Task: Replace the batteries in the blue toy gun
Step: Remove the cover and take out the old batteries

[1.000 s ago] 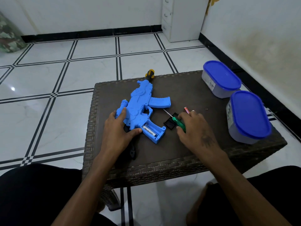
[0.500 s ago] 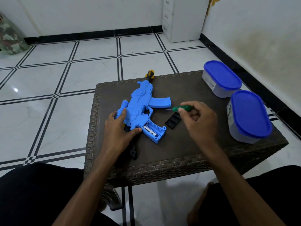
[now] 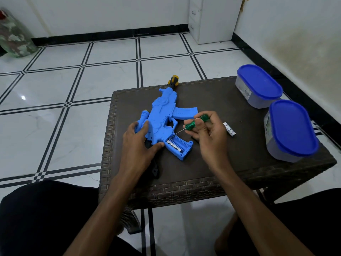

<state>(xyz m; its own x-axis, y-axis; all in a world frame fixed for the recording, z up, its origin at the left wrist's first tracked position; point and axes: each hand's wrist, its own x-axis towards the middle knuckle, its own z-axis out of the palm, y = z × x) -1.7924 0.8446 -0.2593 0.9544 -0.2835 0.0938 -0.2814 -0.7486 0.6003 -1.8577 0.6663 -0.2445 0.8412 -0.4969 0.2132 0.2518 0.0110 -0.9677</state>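
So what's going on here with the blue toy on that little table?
A person seated at a small dark wicker table is working on a blue toy gun that lies flat on it. The left hand rests on the gun to steady it, while the right hand holds a green-handled screwdriver, its tip pointing into the open battery compartment in the grip. One white battery sits in there; a second battery lies loose on the table beside the right hand.

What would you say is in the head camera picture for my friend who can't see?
A person's right hand aims a green screwdriver at the open battery slot of a blue toy gun, which the left hand steadies on a dark table. One battery lies loose nearby.
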